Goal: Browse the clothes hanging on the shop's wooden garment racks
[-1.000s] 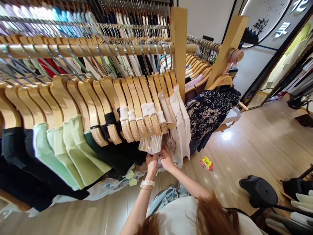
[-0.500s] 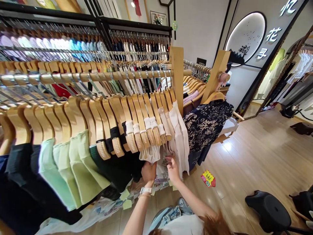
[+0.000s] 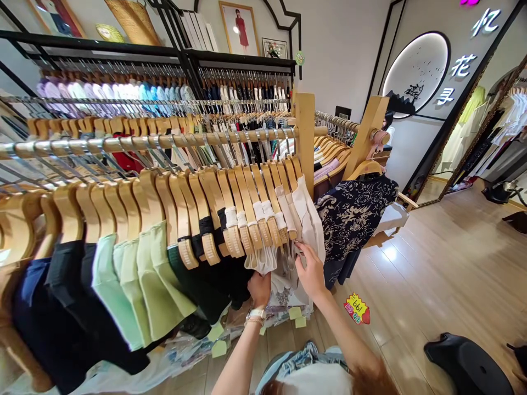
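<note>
- Your left hand (image 3: pixel 260 289) is reaching up from the lower middle of the view, with the forearm angled toward the rack and a white-strapped wristwatch (image 3: pixel 256 314) and a thin bracelet (image 3: pixel 252 322) sitting on the wrist.
- Its grip is disappearing behind a sheer white ruffled garment (image 3: pixel 261 260), so you cannot tell whether it is spread or pinching.
- Your right hand (image 3: pixel 312 272) is reaching in from the lower right with the wrist bent, and its grip is spread, the fingertips (image 3: pixel 302 249) resting against a cream blouse (image 3: pixel 310 230).
- Those garments are hanging at the right end of the front rack, between your hands, above a white embroidered garment (image 3: pixel 284 293) with yellow paper tags (image 3: pixel 295 313) dangling below it.
- Curved pale wooden hangers (image 3: pixel 230 203) are lining a round steel rail (image 3: pixel 164 141), carrying pale green garments (image 3: pixel 127 280) and dark green garments (image 3: pixel 193 285) to your left.
- A navy floral garment (image 3: pixel 356 219) is hanging just beyond the upright wooden post (image 3: pixel 304 142), to your right.
- A yellow-and-red starburst price sign (image 3: pixel 357 308) is showing near your right forearm, above the light wood floor (image 3: pixel 432 274).
</note>
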Demonstrator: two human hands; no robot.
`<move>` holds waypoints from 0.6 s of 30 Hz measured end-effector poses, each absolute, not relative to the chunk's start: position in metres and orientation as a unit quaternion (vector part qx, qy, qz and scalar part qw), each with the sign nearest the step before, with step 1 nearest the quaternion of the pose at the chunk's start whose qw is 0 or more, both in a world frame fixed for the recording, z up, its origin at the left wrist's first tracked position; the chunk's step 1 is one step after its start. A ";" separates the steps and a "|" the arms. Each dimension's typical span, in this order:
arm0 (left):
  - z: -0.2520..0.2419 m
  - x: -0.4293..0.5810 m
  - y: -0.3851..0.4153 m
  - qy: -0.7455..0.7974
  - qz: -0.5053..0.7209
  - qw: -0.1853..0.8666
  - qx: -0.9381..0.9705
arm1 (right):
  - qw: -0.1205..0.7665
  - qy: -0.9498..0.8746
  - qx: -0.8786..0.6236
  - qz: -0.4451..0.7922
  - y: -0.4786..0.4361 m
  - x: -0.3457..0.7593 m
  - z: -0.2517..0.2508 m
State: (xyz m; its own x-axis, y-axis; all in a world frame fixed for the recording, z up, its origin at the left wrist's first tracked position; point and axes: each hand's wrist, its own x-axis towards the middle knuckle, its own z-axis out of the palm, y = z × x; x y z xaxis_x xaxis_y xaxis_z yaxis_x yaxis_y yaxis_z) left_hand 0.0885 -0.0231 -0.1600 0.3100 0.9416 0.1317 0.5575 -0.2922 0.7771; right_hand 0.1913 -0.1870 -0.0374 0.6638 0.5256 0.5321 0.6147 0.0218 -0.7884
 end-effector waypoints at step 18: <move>-0.155 0.048 -0.020 0.545 0.364 0.384 0.651 | 0.416 -0.339 -0.844 -0.020 -0.121 0.236 -0.043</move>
